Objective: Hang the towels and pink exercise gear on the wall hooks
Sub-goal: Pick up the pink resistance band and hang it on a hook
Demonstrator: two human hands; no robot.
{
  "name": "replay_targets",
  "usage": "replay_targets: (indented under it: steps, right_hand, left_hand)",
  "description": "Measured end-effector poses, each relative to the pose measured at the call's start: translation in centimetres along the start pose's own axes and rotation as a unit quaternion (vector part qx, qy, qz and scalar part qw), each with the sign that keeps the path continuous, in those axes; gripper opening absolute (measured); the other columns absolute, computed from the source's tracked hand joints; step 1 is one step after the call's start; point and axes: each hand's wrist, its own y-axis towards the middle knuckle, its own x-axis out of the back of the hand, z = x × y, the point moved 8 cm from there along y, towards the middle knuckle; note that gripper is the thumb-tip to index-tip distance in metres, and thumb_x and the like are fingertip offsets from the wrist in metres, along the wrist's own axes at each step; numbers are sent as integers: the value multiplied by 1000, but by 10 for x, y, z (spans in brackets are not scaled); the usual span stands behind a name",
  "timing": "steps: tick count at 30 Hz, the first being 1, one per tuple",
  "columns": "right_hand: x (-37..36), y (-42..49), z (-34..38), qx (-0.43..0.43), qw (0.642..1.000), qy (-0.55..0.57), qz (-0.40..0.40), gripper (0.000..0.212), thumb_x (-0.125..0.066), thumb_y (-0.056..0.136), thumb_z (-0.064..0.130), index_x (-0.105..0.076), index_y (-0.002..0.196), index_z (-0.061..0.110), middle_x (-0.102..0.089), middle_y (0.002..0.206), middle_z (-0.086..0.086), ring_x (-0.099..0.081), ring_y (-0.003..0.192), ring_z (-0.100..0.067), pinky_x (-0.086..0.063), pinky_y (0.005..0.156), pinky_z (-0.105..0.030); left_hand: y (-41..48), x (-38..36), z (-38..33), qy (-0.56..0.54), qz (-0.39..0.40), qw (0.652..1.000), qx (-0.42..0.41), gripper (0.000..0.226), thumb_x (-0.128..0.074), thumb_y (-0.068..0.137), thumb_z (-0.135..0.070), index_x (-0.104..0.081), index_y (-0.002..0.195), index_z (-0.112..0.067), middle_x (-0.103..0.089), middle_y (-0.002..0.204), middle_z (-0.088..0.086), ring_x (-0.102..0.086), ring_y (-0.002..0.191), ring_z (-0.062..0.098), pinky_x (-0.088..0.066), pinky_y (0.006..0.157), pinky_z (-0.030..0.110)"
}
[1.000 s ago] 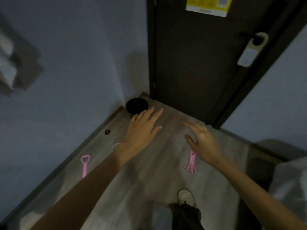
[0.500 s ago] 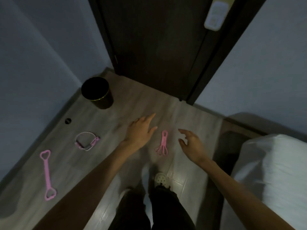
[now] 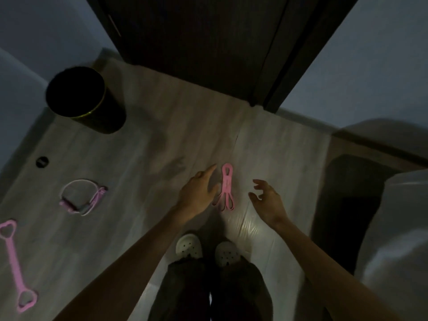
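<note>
A pink bundle of resistance bands [image 3: 225, 188] lies on the wooden floor [image 3: 143, 172] just ahead of my feet. My left hand [image 3: 198, 193] hovers right beside its left edge with fingers stretched out, holding nothing. My right hand [image 3: 266, 200] hangs a short way to the bundle's right, fingers loosely curled and empty. Further left on the floor lie a pink ring-shaped exercise piece [image 3: 83, 196] and a long pink stretch band with heart-shaped ends [image 3: 15, 265]. No towels or wall hooks are in view.
A black round bin [image 3: 81, 98] stands by the left wall near the dark door [image 3: 196, 42]. A small dark floor stopper [image 3: 42, 162] sits near the left wall. A white-covered bed [image 3: 398, 239] and dark mat [image 3: 347, 205] are at the right. My white shoes [image 3: 206, 249] are below.
The view has tilted further down toward the floor. Both hands have dropped closer to the pink bundle, the left one now right beside it.
</note>
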Motion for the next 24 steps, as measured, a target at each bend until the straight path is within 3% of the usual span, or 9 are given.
replay_targets:
  steps: [5, 9, 14, 17, 20, 24]
  right_hand:
    - [-87, 95, -72, -24, 998, 54, -3, 42, -56, 92, 15, -45, 133, 14, -58, 125, -11, -57, 103, -20, -47, 86, -28]
    - [-147, 166, -124, -26, 997, 73, -10, 42, -54, 94, 17, -43, 134, 13, -57, 125, -11, -55, 98, -16, -46, 83, -26]
    - [-208, 235, -162, 2, 997, 75, -3, 43, -50, 96, 27, -41, 135, 10, -56, 115, -2, -53, 92, -12, -45, 74, -23]
    - [-235, 261, -172, 37, 997, 72, 1, 41, -51, 95, 29, -44, 131, 12, -52, 109, 7, -54, 95, -11, -44, 81, -27]
    - [-254, 277, -181, 59, 993, 106, -2, 47, -50, 90, 46, -51, 125, 15, -65, 113, 2, -64, 97, -12, -53, 87, -40]
    - [-265, 291, -195, 43, 988, 147, -22, 37, -51, 92, 36, -58, 121, 15, -68, 108, 0, -66, 95, -13, -55, 86, -45]
  left_hand:
    - [80, -110, 74, -14, 54, 998, -13, 60, -51, 94, -29, -24, 147, -29, -40, 145, 4, -47, 125, 20, -45, 100, 38]
    - [139, -179, 115, 6, 71, 996, -46, 56, -49, 95, -21, -26, 146, -23, -43, 142, 8, -42, 129, 22, -38, 101, 32]
    - [197, -250, 158, -15, 61, 995, -72, 58, -51, 95, -20, -24, 147, -14, -43, 144, 6, -48, 123, 17, -26, 92, 11]
    - [223, -281, 178, -57, 33, 996, -66, 60, -58, 92, -22, -30, 144, -19, -47, 140, 2, -53, 119, 14, -34, 92, 16]
    - [240, -314, 189, -158, 31, 985, -59, 59, -60, 89, -18, -34, 142, -25, -50, 138, -1, -53, 121, 12, -46, 98, 28]
    - [243, -326, 194, -233, -29, 972, -21, 53, -60, 88, -17, -40, 137, -21, -54, 133, -2, -54, 118, 10, -50, 94, 29]
